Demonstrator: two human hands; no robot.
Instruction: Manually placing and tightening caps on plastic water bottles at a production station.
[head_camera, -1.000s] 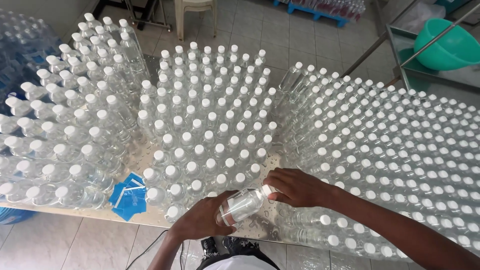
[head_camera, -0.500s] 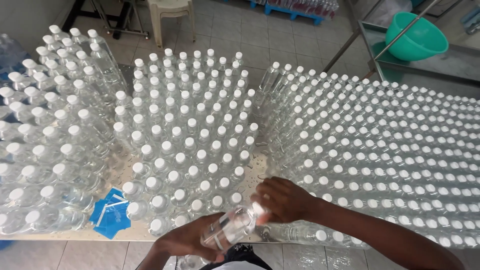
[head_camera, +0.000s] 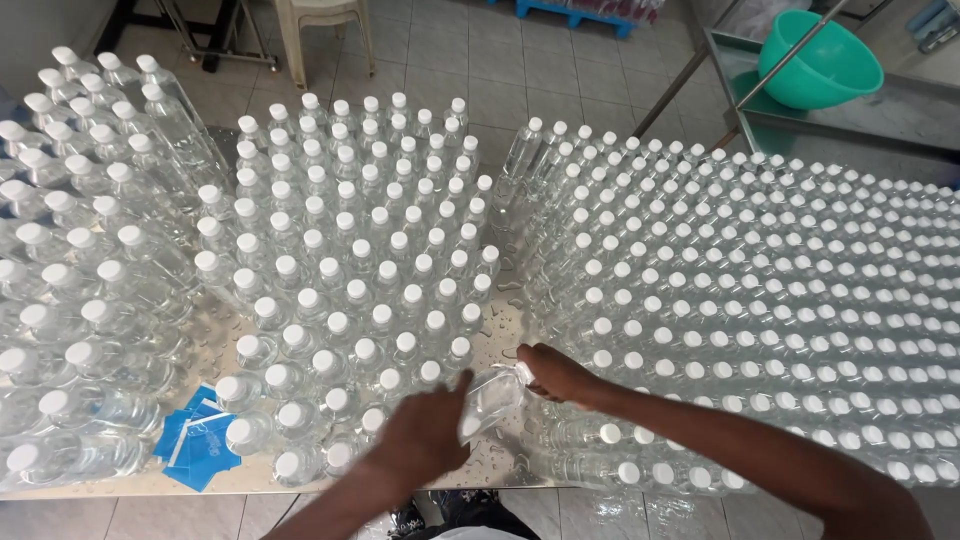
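Item: 1 clear plastic bottle (head_camera: 492, 398), tilted, held low over the wet worktop (head_camera: 500, 320) in the gap between 2 blocks of white-capped bottles (head_camera: 370, 270).
Left hand (head_camera: 425, 435): wrapped around the bottle's lower body, closed on it.
Right hand (head_camera: 560, 375): fingers pinched at the neck end, cap hidden beneath.
Handling note: best done with body held steady, turning only at the neck, clear of neighbouring caps.
Adjacent: blue labels (head_camera: 200, 440) at near left edge; green basin (head_camera: 820, 70) well apart.
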